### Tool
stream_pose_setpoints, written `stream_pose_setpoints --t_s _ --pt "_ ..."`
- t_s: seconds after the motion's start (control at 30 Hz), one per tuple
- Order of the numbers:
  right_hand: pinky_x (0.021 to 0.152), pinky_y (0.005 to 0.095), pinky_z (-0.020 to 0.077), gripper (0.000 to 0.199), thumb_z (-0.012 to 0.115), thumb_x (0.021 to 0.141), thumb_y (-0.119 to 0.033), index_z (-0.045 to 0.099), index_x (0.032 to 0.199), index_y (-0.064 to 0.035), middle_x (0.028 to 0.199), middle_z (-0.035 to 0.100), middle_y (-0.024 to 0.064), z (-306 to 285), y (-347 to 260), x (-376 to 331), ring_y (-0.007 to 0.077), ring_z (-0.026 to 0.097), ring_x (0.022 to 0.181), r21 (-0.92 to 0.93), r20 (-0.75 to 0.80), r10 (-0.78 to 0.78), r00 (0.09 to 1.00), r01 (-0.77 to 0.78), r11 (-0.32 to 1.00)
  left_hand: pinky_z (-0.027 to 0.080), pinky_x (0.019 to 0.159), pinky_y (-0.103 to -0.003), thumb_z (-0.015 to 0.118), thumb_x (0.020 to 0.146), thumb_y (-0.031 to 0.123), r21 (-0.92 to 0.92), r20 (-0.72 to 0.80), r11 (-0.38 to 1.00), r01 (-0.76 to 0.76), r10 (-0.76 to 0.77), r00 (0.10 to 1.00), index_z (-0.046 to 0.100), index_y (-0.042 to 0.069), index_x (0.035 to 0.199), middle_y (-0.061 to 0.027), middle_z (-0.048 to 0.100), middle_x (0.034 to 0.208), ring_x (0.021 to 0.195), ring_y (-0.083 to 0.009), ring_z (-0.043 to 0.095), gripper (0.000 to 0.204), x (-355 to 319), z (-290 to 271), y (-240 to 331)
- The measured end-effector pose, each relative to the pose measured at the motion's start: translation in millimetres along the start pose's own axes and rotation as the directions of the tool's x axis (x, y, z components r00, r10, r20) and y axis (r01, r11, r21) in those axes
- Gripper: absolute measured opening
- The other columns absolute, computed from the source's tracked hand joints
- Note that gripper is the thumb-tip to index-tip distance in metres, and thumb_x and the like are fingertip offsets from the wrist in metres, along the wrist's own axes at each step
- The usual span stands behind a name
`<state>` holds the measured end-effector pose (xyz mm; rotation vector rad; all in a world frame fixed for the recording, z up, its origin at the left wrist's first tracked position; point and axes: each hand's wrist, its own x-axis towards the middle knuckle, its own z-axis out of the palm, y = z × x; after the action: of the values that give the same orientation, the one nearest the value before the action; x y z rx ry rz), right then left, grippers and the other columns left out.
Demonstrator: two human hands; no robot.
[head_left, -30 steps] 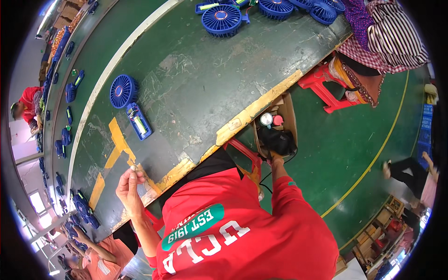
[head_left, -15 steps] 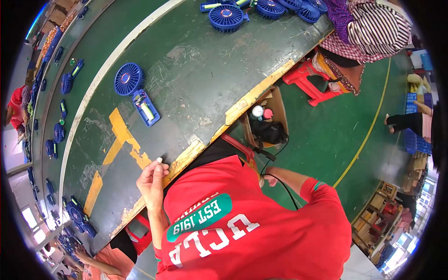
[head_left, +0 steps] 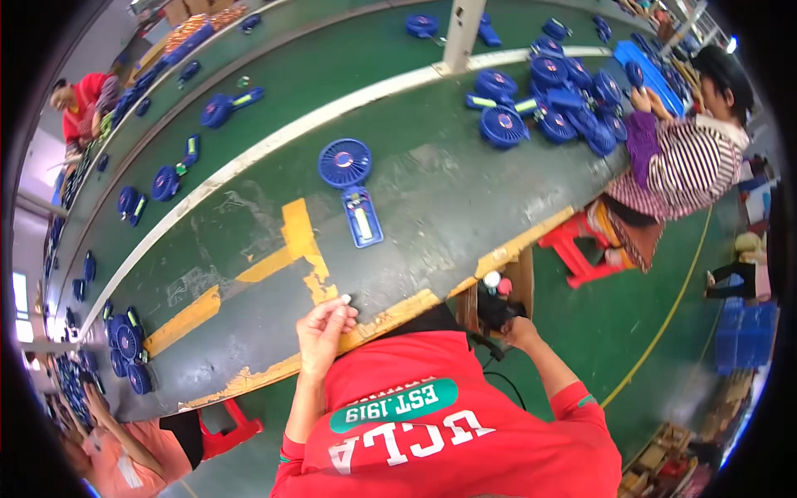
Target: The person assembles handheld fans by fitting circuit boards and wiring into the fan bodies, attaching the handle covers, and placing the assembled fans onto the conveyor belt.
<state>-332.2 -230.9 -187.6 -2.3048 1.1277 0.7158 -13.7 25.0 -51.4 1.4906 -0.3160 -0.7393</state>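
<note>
My left hand (head_left: 326, 332) is closed in a pinch over the table's worn front edge. A small white piece (head_left: 345, 299), too small to name, sticks out between its thumb and fingers. Ahead on the table lies a blue handheld fan (head_left: 344, 163) with its round head away from me. Its handle (head_left: 362, 217) is open, showing a pale green-white cell inside. Below the table edge on the right, my right hand (head_left: 521, 332) is at a cardboard box (head_left: 522, 282), beside a black bag-like thing (head_left: 496, 309). Its fingertips are not clear enough to show a grip.
Blue fans (head_left: 573, 95) are piled at the right, near a seated person in stripes (head_left: 689, 162). More fans (head_left: 124, 344) lie at the left end. A white rail (head_left: 274, 133) and upright post (head_left: 462, 37) border a green belt carrying fans. A red stool (head_left: 581, 249) stands right.
The view has swung, so the table and fan appear farther right. My right hand has moved from beside the black cable up to the box. My left hand still pinches the white piece.
</note>
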Motion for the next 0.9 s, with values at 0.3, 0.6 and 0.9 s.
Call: stream_pose_setpoints --t_s 0.3,0.6,0.9 --pt "0.056 0.0287 0.0496 0.014 0.054 0.071 -0.011 0.064 0.077 -0.0020 0.068 0.064 0.0083 33.3 8.1 43.0 0.0165 0.063 0.058 0.470 0.217 -0.098 0.971 -0.016 0.882 0.049 0.062 -0.022 0.054 0.089 0.008 0.015 -0.045 0.994 -0.105 0.105 0.993 0.060 -0.002 0.103 -0.0083 0.064 0.083 0.066 -0.0097 0.057 0.018 -1.5 -1.2 1.0" --pt "0.079 0.0416 0.0486 0.047 0.062 0.074 -0.033 0.052 0.109 -0.0033 0.098 0.062 0.0194 127.7 120.2 51.3 0.0351 0.060 0.092 0.077 0.063 0.355 0.933 -0.359 0.930 0.042 0.051 -0.016 0.055 0.089 0.012 0.234 -0.103 0.972 -0.015 0.040 0.994 0.060 0.000 0.105 -0.0056 0.064 0.084 0.061 -0.0053 0.054 0.020 11.3 6.2 8.9" --pt "0.081 0.0406 0.0494 0.061 0.070 0.072 -0.027 0.039 0.121 -0.0065 0.118 0.050 0.0193 119.5 124.5 79.4 0.0336 0.057 0.101 0.220 0.031 0.477 0.878 -0.472 0.854 0.038 0.047 -0.014 0.056 0.089 0.014 0.358 -0.190 0.934 0.015 0.057 0.980 0.060 0.000 0.105 -0.0031 0.064 0.081 0.056 -0.0032 0.051 0.022 14.1 19.0 12.5"
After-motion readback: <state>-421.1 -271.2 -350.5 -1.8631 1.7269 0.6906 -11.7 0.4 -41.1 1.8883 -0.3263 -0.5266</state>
